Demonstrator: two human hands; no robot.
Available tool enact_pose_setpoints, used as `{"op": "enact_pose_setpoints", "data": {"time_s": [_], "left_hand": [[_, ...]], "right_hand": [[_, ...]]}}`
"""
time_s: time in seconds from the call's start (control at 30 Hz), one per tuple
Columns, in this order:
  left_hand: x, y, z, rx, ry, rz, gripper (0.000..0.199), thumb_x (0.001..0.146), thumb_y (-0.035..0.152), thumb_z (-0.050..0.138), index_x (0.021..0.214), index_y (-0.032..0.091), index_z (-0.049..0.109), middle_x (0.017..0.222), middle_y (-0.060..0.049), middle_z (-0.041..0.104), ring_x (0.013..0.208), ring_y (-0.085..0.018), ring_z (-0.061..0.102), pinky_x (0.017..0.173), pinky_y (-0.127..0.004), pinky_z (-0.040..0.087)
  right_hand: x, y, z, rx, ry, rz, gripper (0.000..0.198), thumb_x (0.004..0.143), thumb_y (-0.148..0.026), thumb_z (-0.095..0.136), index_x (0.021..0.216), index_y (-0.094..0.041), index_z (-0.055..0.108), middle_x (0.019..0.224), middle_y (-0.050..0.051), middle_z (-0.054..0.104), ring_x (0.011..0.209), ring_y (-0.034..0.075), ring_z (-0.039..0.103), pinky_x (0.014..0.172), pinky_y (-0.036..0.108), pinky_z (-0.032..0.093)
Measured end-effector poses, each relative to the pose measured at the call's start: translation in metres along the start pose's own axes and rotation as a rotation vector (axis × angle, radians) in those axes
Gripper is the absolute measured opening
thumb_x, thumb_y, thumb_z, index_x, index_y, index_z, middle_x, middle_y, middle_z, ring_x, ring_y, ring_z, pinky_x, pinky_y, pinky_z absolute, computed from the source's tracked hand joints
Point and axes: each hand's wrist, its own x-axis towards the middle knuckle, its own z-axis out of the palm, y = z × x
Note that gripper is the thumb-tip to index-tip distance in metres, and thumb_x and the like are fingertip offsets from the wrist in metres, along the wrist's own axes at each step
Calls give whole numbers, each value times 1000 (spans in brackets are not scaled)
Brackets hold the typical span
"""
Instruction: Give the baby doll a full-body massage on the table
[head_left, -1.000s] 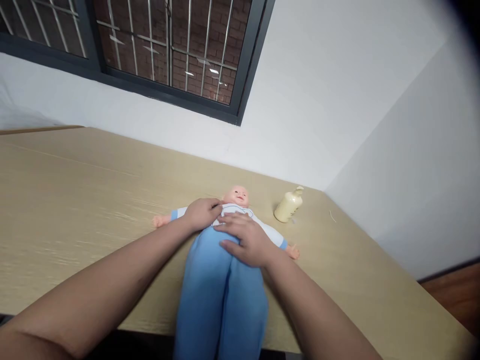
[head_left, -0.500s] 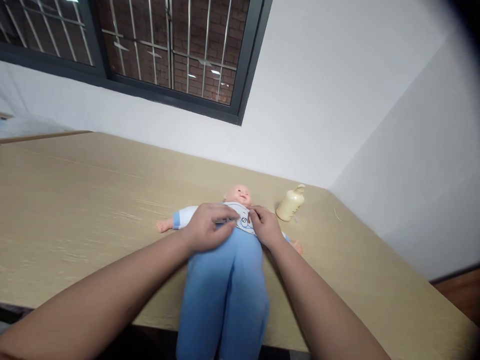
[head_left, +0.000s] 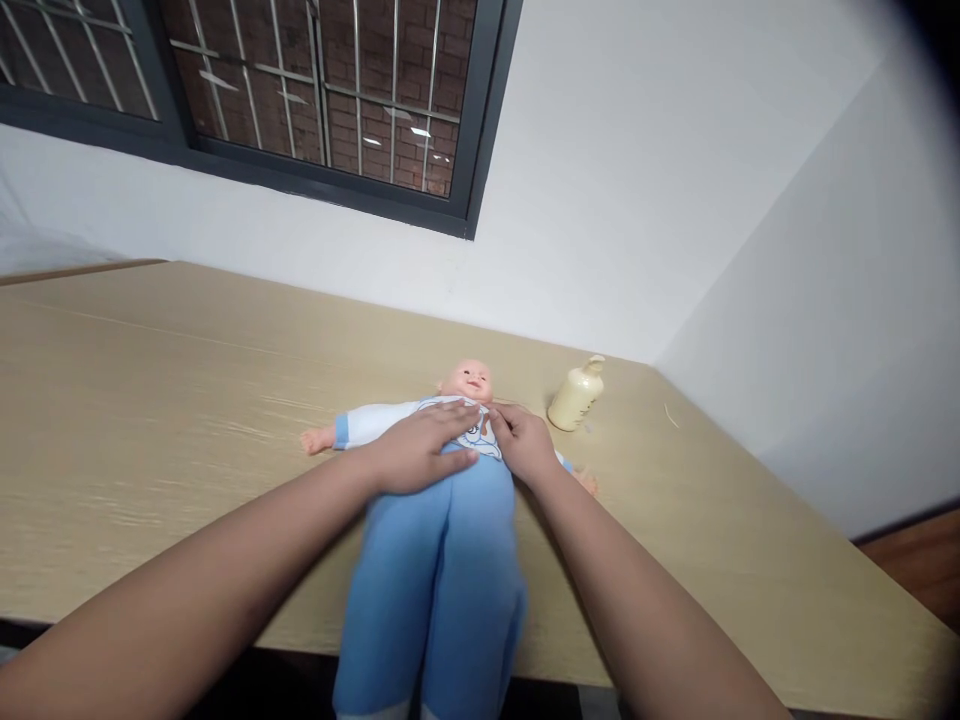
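A baby doll (head_left: pixel 469 381) lies on its back on the table, head toward the wall, arms spread. It wears a white top (head_left: pixel 384 421) with blue cuffs and a cartoon face on the chest, and light blue trousers (head_left: pixel 427 560) whose legs reach past the table's near edge. Across the doll's chest lies my left hand (head_left: pixel 420 448), flat, fingers stretched out and thumb apart. My right hand (head_left: pixel 527 441) is at the other side of the chest, its fingers curled and pinching the edge of the top by the shoulder; the fingertips are partly hidden.
A cream pump bottle (head_left: pixel 576 398) stands right of the doll's head, near the wall. Farther right, a thin pale strip (head_left: pixel 671 416) lies on the wooden table (head_left: pixel 187 400). White walls and a barred window (head_left: pixel 322 90) rise behind.
My left hand has flattened, its fingers reaching farther over the doll's chest. My right hand stays at the top's edge. The whole view has shifted slightly.
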Motion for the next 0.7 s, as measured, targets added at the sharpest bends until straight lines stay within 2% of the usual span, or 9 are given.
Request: {"op": "enact_pose_setpoints", "data": {"time_s": [0.13, 0.27, 0.33, 0.4, 0.5, 0.57, 0.63, 0.7], "left_hand": [[2, -28, -2, -114, 76, -173, 63, 98, 58, 32, 145, 20, 48, 150, -7, 46, 140, -25, 40, 116, -37, 29], [2, -45, -3, -197, 159, -281, 54, 97, 57, 32, 125, 26, 67, 132, -3, 65, 123, -26, 58, 102, -34, 43], [2, -49, -2, -200, 189, -322, 52, 97, 56, 34, 117, 26, 72, 127, -3, 68, 119, -26, 61, 98, -33, 46], [2, -51, -1, -195, 200, -332, 50, 97, 55, 35, 114, 27, 73, 126, -1, 68, 117, -25, 62, 96, -32, 46], [3, -50, 0, -189, 200, -326, 48, 97, 53, 35, 105, 28, 75, 122, 1, 71, 111, -24, 65, 93, -31, 47], [3, -49, 1, -193, 207, -324, 47, 97, 52, 35, 105, 28, 75, 120, 1, 72, 109, -23, 66, 92, -30, 47], [3, -50, 3, -200, 225, -339, 46, 96, 51, 38, 113, 27, 73, 120, 0, 71, 109, -23, 66, 91, -30, 47], [3, -50, 6, -215, 243, -356, 46, 95, 50, 40, 117, 26, 71, 121, -1, 71, 110, -23, 65, 89, -29, 48]], "right_hand": [[0, -3, -2, 28, -39, 0, 33, 99, -34, 42, 91, -29, 74, 104, 0, 74, 102, 20, 65, 90, 33, 48], [1, 0, -3, 27, -41, 26, 31, 98, -33, 43, 106, -30, 73, 110, 1, 73, 107, 21, 64, 93, 36, 49], [0, -1, -4, 18, -11, 24, 30, 97, -33, 45, 112, -28, 71, 113, 2, 72, 109, 22, 63, 95, 38, 49], [-3, -9, -7, -4, 44, -22, 30, 95, -32, 48, 114, -26, 70, 114, 4, 71, 110, 23, 63, 97, 40, 48], [-14, -36, -14, -51, 93, -189, 29, 93, -31, 51, 115, -23, 68, 118, 6, 70, 118, 25, 59, 107, 43, 42], [-25, -60, -17, -47, -7, -359, 34, 93, -31, 52, 123, -24, 64, 124, 4, 68, 127, 24, 53, 115, 45, 33], [-35, -81, -19, -16, -198, -509, 41, 92, -34, 54, 133, -26, 57, 136, 3, 61, 137, 24, 45, 119, 45, 29], [-40, -93, -19, -14, -338, -532, 48, 92, -41, 56, 139, -30, 52, 144, 2, 54, 142, 25, 37, 120, 48, 25]]}}
